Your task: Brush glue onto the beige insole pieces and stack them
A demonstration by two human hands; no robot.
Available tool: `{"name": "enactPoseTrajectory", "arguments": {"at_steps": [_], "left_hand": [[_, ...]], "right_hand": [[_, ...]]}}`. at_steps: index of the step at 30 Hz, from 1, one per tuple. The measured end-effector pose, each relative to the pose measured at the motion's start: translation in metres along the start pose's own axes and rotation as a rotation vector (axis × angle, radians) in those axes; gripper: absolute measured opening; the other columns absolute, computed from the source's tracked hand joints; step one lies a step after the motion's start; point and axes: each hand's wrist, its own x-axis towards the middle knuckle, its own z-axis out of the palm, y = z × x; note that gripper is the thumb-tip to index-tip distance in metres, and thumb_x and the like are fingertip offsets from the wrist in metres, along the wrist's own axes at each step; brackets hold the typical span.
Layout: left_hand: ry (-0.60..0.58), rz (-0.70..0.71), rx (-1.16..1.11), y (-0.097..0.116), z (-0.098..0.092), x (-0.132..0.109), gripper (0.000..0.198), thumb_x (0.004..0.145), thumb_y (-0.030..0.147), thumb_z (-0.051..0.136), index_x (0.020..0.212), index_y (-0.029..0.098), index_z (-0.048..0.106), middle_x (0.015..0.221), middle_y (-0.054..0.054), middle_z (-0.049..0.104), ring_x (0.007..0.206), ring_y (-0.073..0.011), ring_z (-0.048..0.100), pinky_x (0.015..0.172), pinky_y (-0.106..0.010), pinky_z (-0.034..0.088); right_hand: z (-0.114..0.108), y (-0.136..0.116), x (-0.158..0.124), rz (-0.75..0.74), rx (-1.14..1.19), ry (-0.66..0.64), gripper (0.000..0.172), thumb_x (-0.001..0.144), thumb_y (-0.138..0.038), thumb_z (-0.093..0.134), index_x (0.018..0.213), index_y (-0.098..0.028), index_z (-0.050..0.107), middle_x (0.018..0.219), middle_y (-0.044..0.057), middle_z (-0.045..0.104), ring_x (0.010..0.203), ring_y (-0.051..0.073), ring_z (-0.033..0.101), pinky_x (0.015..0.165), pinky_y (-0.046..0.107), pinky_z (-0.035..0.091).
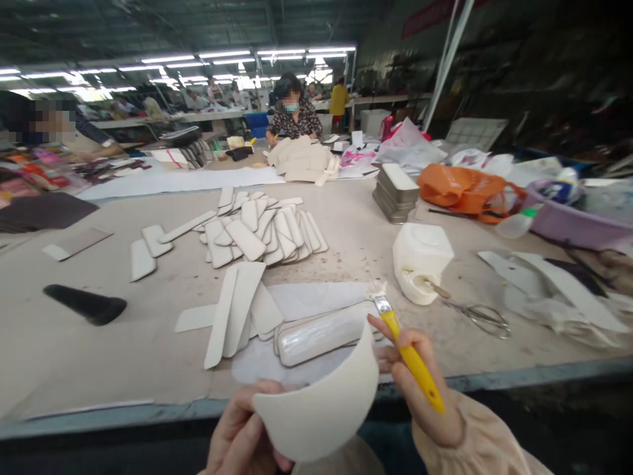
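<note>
My left hand (242, 432) grips a curved white piece (321, 402), bent into a bowl shape, low in front of the table edge. My right hand (420, 376) pinches a yellow-handled brush (410, 356) whose bristles point up and left, just above the white piece's rim. Directly beyond them on the table lie glossy, glue-coated white strips (321, 333) on a pale sheet. A white glue container (420, 260) with a stick in its opening stands to the right.
Several white cut strips are heaped at mid-table (262, 231), with more (237, 310) nearer. Scissors (482, 316), a black piece (86, 303), a stack of grey plates (395, 191), an orange bag (465, 188) and a purple basin (573, 221) surround them. A person (294, 112) works at the far end.
</note>
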Motion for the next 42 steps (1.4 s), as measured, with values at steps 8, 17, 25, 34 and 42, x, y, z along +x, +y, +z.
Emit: {"name": "enactPoseTrajectory", "arguments": {"at_steps": [8,17,25,34,42], "left_hand": [[0.029,-0.05,0.101,-0.032,-0.015,0.004,0.032,0.072,0.051,0.07,0.076,0.02,0.062,0.086,-0.004,0.065,0.053,-0.0112,0.057,0.037,-0.022,0.049],[0.008,0.505,1.069,-0.018,-0.019,0.059,0.015,0.085,0.026,0.052,0.075,0.019,0.061,0.079,-0.004,0.063,0.076,-0.017,0.059,0.072,-0.03,0.048],[0.061,0.633,1.447,-0.028,-0.021,0.092,0.014,0.08,0.017,0.052,0.066,0.021,0.051,0.072,-0.001,0.054,0.071,-0.0168,0.054,0.066,-0.03,0.042],[0.052,0.567,1.42,-0.037,-0.023,0.095,0.017,0.079,0.016,0.053,0.064,0.021,0.048,0.07,-0.001,0.052,0.069,-0.0159,0.052,0.065,-0.029,0.041],[0.052,0.539,1.41,-0.035,-0.023,0.097,0.016,0.081,0.018,0.054,0.066,0.02,0.05,0.069,0.0,0.053,0.069,-0.0152,0.053,0.067,-0.028,0.042]], "right_hand": [[-0.002,0.003,0.009,-0.077,-0.051,0.388,0.041,0.07,-0.015,0.076,0.093,-0.025,0.043,0.095,0.005,0.074,0.09,0.02,0.071,0.077,0.031,0.058],[-0.015,0.027,0.033,-0.185,-0.575,0.449,0.039,0.072,-0.034,0.077,0.091,-0.024,0.045,0.086,0.002,0.07,0.077,0.018,0.068,0.071,0.031,0.054],[-0.016,0.044,0.042,-0.394,-0.971,0.232,0.018,0.084,-0.032,0.064,0.093,-0.024,0.052,0.086,0.001,0.066,0.08,0.019,0.067,0.083,0.036,0.054],[-0.014,0.055,0.048,-0.37,-0.977,0.177,0.016,0.084,-0.029,0.064,0.094,-0.023,0.053,0.083,0.0,0.066,0.076,0.018,0.067,0.102,0.046,0.045],[-0.01,0.057,0.052,-0.377,-1.004,0.202,0.017,0.084,-0.03,0.065,0.092,-0.021,0.053,0.084,0.0,0.066,0.075,0.016,0.067,0.085,0.034,0.053]]}}
